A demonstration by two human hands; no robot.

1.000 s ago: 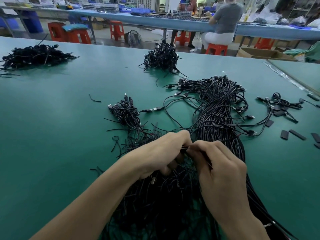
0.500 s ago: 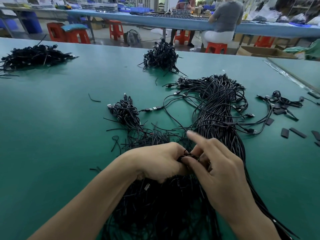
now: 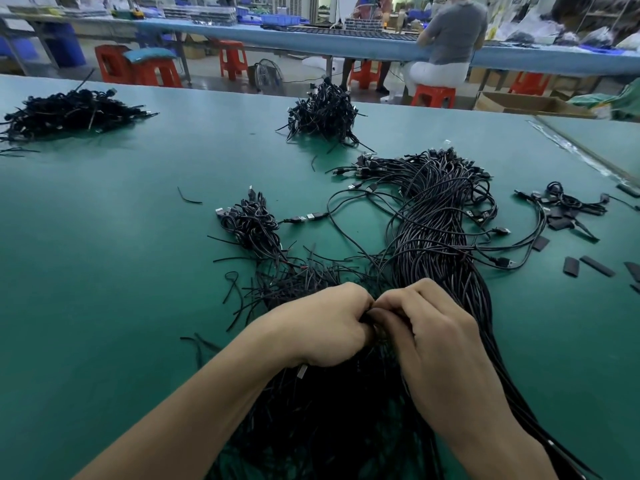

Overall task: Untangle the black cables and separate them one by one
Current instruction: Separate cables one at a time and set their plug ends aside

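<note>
A big tangle of black cables (image 3: 436,230) with USB plugs lies on the green table (image 3: 104,271) and runs from the middle down to the near edge under my wrists. My left hand (image 3: 325,323) and my right hand (image 3: 429,323) meet knuckle to knuckle over the near part of the tangle. Both have their fingers curled around a small black bunch of cable between them. What exactly the fingertips pinch is hidden. A smaller knot of cables (image 3: 252,223) lies just left of the main tangle.
Two separate heaps of black cables lie farther off, one at the far left (image 3: 69,110) and one at the back middle (image 3: 325,112). Short black strips and a few cables (image 3: 571,209) lie at the right. A seated person (image 3: 446,43) works at the bench behind.
My right index finger, stretched out half a second ago, has curled back in. Both hands have closed together on the cable bunch and sit slightly farther forward.
</note>
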